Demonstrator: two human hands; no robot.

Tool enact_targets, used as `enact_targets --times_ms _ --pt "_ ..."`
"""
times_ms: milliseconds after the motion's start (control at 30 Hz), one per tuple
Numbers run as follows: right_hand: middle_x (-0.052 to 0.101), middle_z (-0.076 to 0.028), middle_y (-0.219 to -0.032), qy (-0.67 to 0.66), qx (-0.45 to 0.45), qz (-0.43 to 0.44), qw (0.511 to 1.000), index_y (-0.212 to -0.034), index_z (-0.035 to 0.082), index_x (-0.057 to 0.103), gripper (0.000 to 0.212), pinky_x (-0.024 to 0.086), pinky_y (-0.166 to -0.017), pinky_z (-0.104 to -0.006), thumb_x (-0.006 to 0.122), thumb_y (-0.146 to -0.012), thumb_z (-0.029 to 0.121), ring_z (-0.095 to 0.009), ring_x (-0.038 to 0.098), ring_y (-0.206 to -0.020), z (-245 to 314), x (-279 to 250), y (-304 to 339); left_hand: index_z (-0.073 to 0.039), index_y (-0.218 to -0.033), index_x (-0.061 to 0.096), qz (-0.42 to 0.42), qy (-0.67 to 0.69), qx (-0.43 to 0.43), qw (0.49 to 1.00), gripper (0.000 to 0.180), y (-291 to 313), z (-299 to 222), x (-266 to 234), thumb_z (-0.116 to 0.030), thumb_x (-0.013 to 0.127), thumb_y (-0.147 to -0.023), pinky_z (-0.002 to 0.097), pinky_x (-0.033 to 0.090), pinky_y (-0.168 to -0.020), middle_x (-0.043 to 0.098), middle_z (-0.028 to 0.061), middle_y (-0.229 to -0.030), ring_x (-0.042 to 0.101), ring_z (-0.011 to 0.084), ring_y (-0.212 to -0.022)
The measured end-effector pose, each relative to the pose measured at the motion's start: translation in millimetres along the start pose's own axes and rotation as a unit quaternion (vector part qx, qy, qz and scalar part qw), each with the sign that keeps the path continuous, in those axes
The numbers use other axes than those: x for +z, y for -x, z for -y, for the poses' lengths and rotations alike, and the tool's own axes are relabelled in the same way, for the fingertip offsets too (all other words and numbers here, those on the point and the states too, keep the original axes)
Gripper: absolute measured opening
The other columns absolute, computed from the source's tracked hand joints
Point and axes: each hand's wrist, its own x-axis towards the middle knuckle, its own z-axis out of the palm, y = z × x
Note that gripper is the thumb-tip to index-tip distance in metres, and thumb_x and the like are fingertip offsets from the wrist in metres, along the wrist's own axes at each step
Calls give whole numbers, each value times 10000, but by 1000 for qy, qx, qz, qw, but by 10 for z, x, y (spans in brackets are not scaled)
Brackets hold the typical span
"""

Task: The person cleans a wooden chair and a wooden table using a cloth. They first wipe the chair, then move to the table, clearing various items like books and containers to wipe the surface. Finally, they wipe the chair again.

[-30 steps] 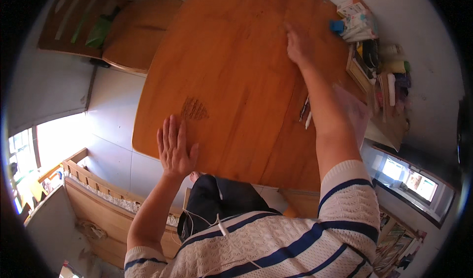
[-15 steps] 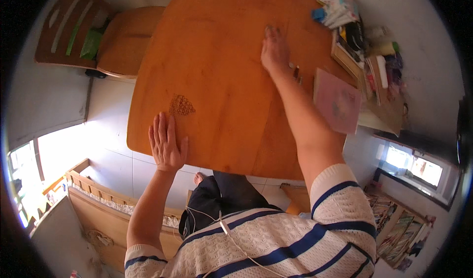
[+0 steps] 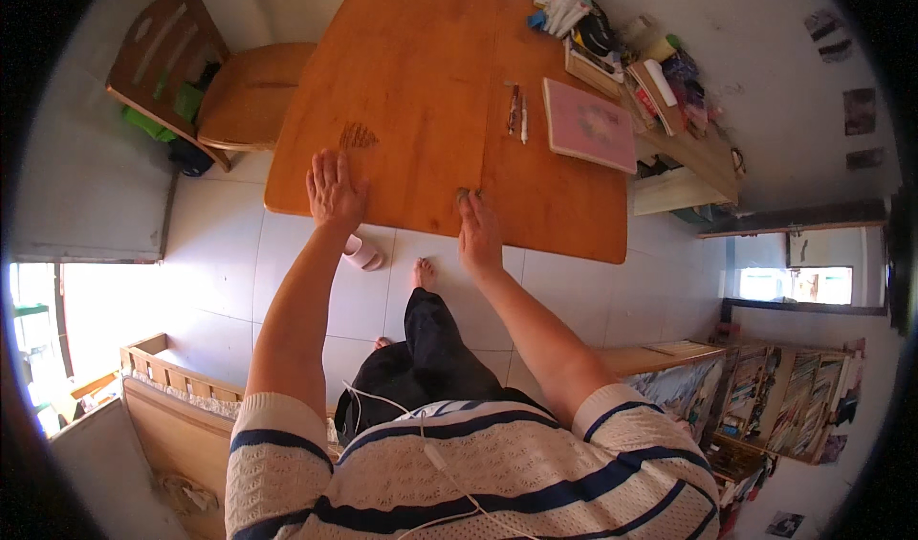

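Observation:
My left hand (image 3: 335,193) lies flat on the near left of the wooden table (image 3: 411,81), fingers stretched out. Just beyond its fingertips is a dark patterned mark (image 3: 360,135) on the tabletop. At the table's front edge, my right hand (image 3: 480,234) has its fingers drawn together. Something small and greyish shows at those fingertips, too small to name. Farther back lie a dark red pen (image 3: 513,108) and a white pen (image 3: 524,121), apart from both hands. To their right rests a pink notebook (image 3: 588,124).
A wooden chair (image 3: 253,90) stands at the table's left side. Books, markers and a pouch crowd the back right near a small shelf (image 3: 684,194). Under the front edge, a pink slipper (image 3: 363,253) lies on the tiled floor. A wooden bed frame (image 3: 177,377) is at lower left.
My right hand has come back from the far part of the table to its front edge, uncovering the pens. My left hand stays flat beside the dark mark. The view has shifted, showing more floor.

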Motion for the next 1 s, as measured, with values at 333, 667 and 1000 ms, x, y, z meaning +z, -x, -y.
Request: enact_targets --times_ms 333,667,1000 --pt "491 -129 -1210 -866 386 44 314 -1230 1 417 422 405 -907 -373 453 -843 165 -253 507 -1064 582 -658 278 -36 -1215 444 241 706 -160 647 443 1446 -481 -111 -333 495 -891 291 435 -820 501 90 -1127 493 172 -1013" --pt "533 -91 -1099 -729 323 157 583 -1153 -13 466 353 433 -836 -284 525 -841 143 -156 521 -967 1066 -1048 148 -7 -1118 501 320 747 -246 529 298 1691 -699 -712 -135 546 -853 281 481 -804 589 81 -949 584 172 -881" --pt "532 -28 -980 -580 372 235 686 -1130 31 482 319 430 -792 -256 503 -815 70 -119 510 -901 777 -1138 484 -11 -1026 538 298 676 -198 644 230 1835 -566 -658 -64 520 -803 275 471 -752 584 62 -905 567 151 -820"
